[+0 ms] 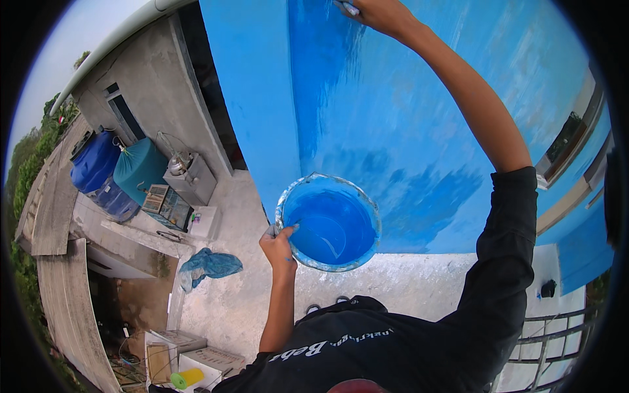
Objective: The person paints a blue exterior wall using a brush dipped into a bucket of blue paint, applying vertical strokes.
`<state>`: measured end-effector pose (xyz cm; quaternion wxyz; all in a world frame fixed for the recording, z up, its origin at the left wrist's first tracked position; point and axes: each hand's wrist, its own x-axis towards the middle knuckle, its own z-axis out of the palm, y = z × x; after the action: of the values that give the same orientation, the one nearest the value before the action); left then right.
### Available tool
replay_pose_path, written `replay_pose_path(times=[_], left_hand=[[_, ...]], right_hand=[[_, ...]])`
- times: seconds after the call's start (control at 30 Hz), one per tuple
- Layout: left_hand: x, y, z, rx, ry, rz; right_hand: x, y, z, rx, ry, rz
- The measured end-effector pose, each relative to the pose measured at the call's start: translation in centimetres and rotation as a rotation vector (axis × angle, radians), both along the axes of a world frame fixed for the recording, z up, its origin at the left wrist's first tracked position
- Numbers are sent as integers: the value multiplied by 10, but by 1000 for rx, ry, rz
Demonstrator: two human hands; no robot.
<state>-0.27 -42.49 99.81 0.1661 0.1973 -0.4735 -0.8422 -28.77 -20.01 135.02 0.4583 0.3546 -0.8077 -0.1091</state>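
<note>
- Head view is showing you painting a tall blue wall (419, 118), and by the look of it you're well into the job: glossy, deeper blue is covering the upper middle stretch, while lower down the coat is turning patchy, with darker blotches over a paler blue.
- Off to the left, a flatter, lighter blue panel (252, 98) is reading even and matte; whether it needs another coat I can't tell from here.
- Judging from the streaks, the lower band near the white ledge (406, 278) is what's left to even out.
- Your right hand (380, 13) is reaching high, arm stretched nearly straight up the wall, fingers wrapped around a painting tool (347, 8) whose tip is just showing at the top edge — brush or roller, I can't make out which.
- Your left hand (278, 245) is down at chest level, elbow bent, thumb hooked over the rim and fingers clamped on the paint bucket (327, 223).
- That bucket is sitting just off the wall, tilted towards you, with blue paint pooling in the bottom, so there's supply left.
- Hands are working well apart, one high, one low.
- Far below on your left, blue barrels (98, 170) and a crumpled blue cloth (209, 265) are lying on the concrete.
</note>
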Motion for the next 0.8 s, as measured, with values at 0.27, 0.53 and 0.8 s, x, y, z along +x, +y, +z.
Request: replay_pose_path(times=[0.27, 0.53, 0.8], left_hand=[[8, -6, 7, -45, -33, 2], [8, -6, 4, 4, -45, -19], [12, -5, -1, -18, -88, -7]], right_hand=[[40, -28, -16, 193, -491, 115], [10, -4, 97, -194, 33, 291], [12, -26, -83, 366, -403, 178]])
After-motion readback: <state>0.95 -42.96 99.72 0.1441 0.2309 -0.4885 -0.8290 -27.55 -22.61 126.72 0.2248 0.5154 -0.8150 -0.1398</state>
